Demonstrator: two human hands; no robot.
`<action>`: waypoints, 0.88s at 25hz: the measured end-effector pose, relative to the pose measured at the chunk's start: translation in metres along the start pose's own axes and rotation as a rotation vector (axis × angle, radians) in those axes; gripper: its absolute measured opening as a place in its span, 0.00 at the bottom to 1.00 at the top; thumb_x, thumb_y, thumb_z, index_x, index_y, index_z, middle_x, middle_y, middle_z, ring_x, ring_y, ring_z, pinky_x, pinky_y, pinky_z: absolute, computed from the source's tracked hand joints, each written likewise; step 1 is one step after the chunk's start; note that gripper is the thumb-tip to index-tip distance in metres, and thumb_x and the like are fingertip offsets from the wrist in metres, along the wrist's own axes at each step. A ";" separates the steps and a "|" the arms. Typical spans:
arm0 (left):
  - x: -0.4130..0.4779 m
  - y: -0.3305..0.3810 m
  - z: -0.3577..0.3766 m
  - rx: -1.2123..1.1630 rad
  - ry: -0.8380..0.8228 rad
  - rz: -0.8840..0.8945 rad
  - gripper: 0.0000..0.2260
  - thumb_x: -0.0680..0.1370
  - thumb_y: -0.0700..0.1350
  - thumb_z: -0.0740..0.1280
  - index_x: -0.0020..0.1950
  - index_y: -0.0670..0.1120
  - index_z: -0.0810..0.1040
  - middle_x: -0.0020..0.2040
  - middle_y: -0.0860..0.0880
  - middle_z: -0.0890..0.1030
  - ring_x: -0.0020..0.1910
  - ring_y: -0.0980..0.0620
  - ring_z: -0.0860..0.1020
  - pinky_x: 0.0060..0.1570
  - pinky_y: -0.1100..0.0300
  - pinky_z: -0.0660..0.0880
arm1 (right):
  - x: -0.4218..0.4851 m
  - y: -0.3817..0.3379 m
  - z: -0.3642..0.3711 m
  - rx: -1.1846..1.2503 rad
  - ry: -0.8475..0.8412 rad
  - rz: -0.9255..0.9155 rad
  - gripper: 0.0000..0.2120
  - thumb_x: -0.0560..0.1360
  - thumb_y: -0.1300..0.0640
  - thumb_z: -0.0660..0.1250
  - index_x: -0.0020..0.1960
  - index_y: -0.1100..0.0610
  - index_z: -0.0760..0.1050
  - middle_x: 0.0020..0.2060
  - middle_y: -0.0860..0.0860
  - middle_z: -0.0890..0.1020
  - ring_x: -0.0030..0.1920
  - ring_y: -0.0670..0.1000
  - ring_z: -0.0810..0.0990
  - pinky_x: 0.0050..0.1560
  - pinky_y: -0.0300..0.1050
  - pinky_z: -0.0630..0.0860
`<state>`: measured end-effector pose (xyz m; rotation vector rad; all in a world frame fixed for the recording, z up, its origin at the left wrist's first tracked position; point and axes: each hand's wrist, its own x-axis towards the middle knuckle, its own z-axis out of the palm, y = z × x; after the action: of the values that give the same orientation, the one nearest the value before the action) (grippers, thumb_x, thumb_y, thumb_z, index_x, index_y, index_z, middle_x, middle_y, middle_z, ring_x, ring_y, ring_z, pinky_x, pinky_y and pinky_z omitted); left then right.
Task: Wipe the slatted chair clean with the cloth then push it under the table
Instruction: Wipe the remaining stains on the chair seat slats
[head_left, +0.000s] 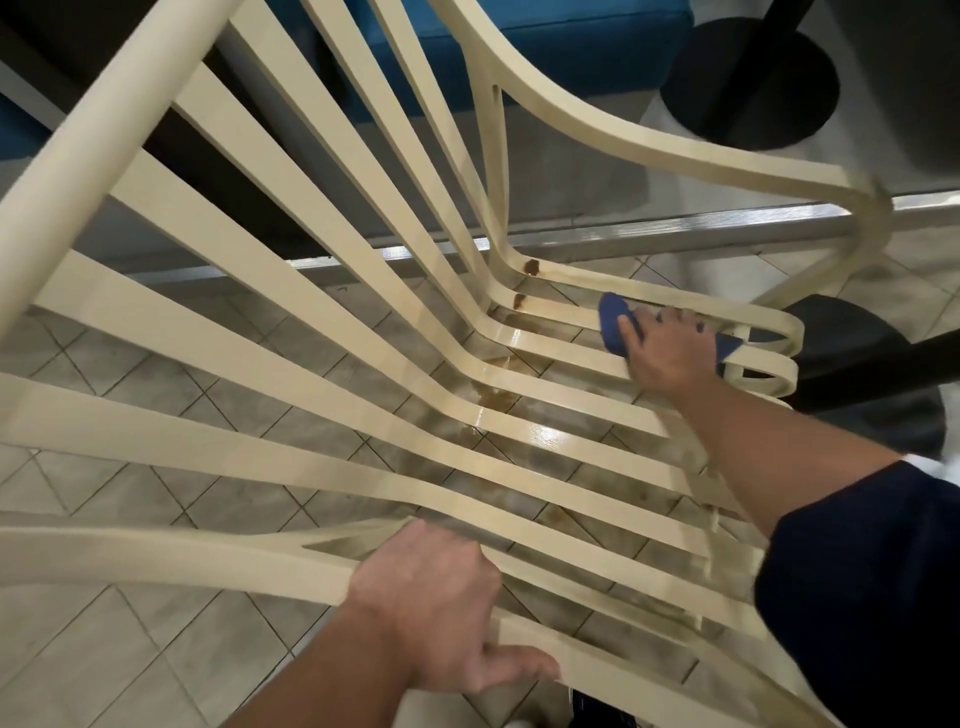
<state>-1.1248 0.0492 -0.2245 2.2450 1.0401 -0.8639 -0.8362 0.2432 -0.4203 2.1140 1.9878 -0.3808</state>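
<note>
Left hand, low centre, clamps the chair armrest; right hand, right of centre, presses the cloth on seat slats. Brown stains nearby could smear if wiped carelessly.

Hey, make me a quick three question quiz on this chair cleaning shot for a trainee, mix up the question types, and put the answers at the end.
1. True or false: the right hand presses the blue cloth on the far seat slats.
2. What does the left hand grip? A) the near side rail of the slatted chair B) the cloth C) a table leg
3. Fill in: brown stains show on the slats at the bend between seat and ____.

Key: 1 true. 2 A. 3 backrest.
</note>
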 end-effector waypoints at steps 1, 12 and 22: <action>0.000 0.000 0.000 -0.001 -0.003 0.001 0.40 0.72 0.81 0.49 0.33 0.44 0.73 0.31 0.46 0.74 0.32 0.47 0.71 0.41 0.50 0.65 | -0.006 0.026 0.001 -0.013 0.013 0.042 0.30 0.83 0.36 0.38 0.70 0.50 0.68 0.64 0.61 0.76 0.65 0.63 0.72 0.66 0.66 0.66; -0.001 -0.002 0.004 -0.072 0.036 -0.006 0.40 0.71 0.81 0.52 0.34 0.44 0.76 0.29 0.47 0.74 0.30 0.48 0.71 0.46 0.51 0.73 | 0.002 -0.012 0.008 -0.007 -0.052 0.109 0.26 0.84 0.39 0.40 0.71 0.52 0.65 0.69 0.64 0.71 0.71 0.68 0.67 0.72 0.75 0.54; 0.001 -0.004 0.008 -0.106 0.018 -0.057 0.36 0.70 0.82 0.54 0.33 0.47 0.71 0.31 0.49 0.73 0.30 0.51 0.65 0.43 0.53 0.66 | 0.051 -0.136 -0.008 0.023 -0.234 -0.004 0.24 0.83 0.37 0.44 0.70 0.48 0.67 0.66 0.61 0.74 0.67 0.64 0.71 0.67 0.67 0.61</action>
<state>-1.1296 0.0470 -0.2314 2.1481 1.1362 -0.7939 -0.9690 0.3024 -0.4265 1.9758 1.8631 -0.6233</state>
